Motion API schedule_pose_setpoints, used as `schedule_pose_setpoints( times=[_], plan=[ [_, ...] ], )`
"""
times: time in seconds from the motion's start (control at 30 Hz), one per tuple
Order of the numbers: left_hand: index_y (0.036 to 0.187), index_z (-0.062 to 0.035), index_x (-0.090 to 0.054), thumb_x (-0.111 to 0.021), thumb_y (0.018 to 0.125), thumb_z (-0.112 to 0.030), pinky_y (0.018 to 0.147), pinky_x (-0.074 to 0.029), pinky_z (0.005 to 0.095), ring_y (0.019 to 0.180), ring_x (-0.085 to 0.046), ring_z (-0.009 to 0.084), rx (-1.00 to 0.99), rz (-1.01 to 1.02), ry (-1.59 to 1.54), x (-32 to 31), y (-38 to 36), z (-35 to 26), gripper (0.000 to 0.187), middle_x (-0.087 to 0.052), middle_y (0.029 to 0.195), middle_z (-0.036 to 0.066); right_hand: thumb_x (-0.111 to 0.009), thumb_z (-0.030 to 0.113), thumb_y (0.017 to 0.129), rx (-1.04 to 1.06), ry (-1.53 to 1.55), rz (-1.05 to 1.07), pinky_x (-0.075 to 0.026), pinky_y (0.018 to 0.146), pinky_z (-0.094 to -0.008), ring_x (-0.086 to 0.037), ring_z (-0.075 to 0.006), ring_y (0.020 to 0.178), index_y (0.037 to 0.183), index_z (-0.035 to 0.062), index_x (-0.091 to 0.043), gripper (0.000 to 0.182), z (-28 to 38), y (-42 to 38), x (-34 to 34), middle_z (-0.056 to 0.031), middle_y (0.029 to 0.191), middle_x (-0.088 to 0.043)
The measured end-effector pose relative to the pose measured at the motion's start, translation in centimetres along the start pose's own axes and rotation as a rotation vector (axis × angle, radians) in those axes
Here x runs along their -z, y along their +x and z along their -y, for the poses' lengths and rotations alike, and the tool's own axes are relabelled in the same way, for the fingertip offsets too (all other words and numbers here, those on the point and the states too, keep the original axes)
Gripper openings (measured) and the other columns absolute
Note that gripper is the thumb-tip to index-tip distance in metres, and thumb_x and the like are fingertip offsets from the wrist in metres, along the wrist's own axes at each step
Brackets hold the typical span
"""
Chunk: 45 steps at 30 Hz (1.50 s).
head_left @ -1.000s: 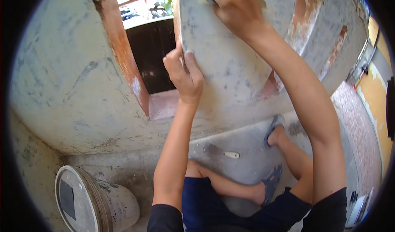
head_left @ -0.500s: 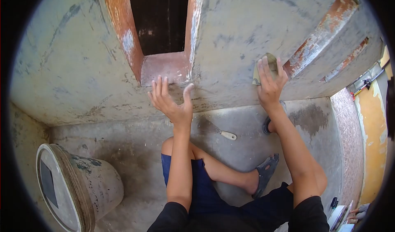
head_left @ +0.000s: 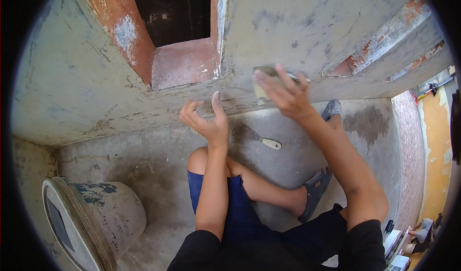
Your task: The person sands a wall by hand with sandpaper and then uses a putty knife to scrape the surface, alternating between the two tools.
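My right hand (head_left: 290,97), smeared by motion, holds a greenish piece of sandpaper (head_left: 261,93) flat against the plastered wall (head_left: 278,40). Its fingers lie over the sheet, and a corner shows past them. My left hand (head_left: 207,123) is held up in front of the wall's lower part, below the window-like opening (head_left: 185,62). Its thumb points up and the fingers are loosely bent, apart from the thumb, with nothing in them. On the floor beneath my hands lies a putty knife (head_left: 271,143) with a pale handle and a dark blade.
A lidded, paint-stained bucket (head_left: 115,213) is tipped toward me at the left. My bent legs and a dark sandal (head_left: 317,191) take up the middle of the concrete floor (head_left: 163,175). Several small items (head_left: 396,247) sit at the lower right. Narrow recesses (head_left: 389,35) cut the wall at right.
My right hand has swept left along the wall with the sandpaper. My left hand has dropped slightly and its fingers have curled. The view has shifted a little.
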<state>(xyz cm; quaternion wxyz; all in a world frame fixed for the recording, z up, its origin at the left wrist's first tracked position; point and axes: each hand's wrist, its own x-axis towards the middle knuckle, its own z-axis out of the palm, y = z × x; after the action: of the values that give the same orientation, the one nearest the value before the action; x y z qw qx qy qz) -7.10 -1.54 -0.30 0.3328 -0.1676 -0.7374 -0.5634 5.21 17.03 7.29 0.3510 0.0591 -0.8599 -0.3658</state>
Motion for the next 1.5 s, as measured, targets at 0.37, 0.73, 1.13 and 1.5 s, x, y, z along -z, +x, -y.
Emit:
schedule_pose_setpoints(
  times=[0.37, 0.73, 1.13, 1.5],
  plan=[
    [0.076, -0.0044, -0.054, -0.081, 0.089, -0.020, 0.055, -0.037, 0.0317, 0.060, -0.044, 0.0152, 0.248, 0.299, -0.339, -0.5, -2.9, -1.4, 0.034, -0.052, 0.071, 0.005, -0.063, 0.008, 0.082, -0.720, 0.267, 0.055, -0.031, 0.108, -0.0489, -0.042, -0.0383, 0.136, 0.130, 0.0115, -0.070, 0.048, 8.0, 1.0, 1.2, -0.0026, 0.143, -0.062],
    [0.127, 0.0158, -0.055, -0.089, 0.074, -0.053, 0.087, -0.056, 0.0360, 0.098, -0.067, 0.0249, 0.667, 1.370, -0.355, 0.4, -3.8, 2.8, 0.093, -0.068, 0.112, 0.023, -0.058, 0.025, 0.104, -1.960, 1.619, 0.114, -0.052, 0.076, -0.0336, -0.064, -0.0180, 0.083, 0.113, -0.0033, -0.067, 0.031, 19.8, -4.9, 3.0, -0.0111, 0.097, -0.071],
    [0.123, 0.0133, -0.059, -0.090, 0.072, -0.045, 0.089, -0.054, 0.0353, 0.101, -0.067, 0.0251, 0.458, 1.473, -0.049, -1.3, -5.3, 3.1, 0.084, -0.068, 0.112, 0.021, -0.076, 0.031, 0.088, -1.215, 0.974, 0.792, -0.051, 0.084, -0.0408, -0.065, -0.0306, 0.098, 0.112, 0.0056, -0.072, 0.036, 14.6, -13.9, 4.2, -0.0132, 0.107, -0.071],
    [0.113, 0.0103, -0.069, -0.076, 0.084, -0.045, 0.093, -0.052, 0.0425, 0.105, -0.069, 0.0430, 0.390, 1.472, -0.050, -2.3, -7.6, 5.4, 0.064, -0.070, 0.109, 0.032, -0.072, 0.008, 0.075, -0.962, 1.088, 0.971, -0.054, 0.078, -0.0499, -0.070, -0.0444, 0.090, 0.094, 0.0000, -0.068, 0.021, 8.8, -13.6, 3.4, -0.0273, 0.087, -0.070]
  ],
)
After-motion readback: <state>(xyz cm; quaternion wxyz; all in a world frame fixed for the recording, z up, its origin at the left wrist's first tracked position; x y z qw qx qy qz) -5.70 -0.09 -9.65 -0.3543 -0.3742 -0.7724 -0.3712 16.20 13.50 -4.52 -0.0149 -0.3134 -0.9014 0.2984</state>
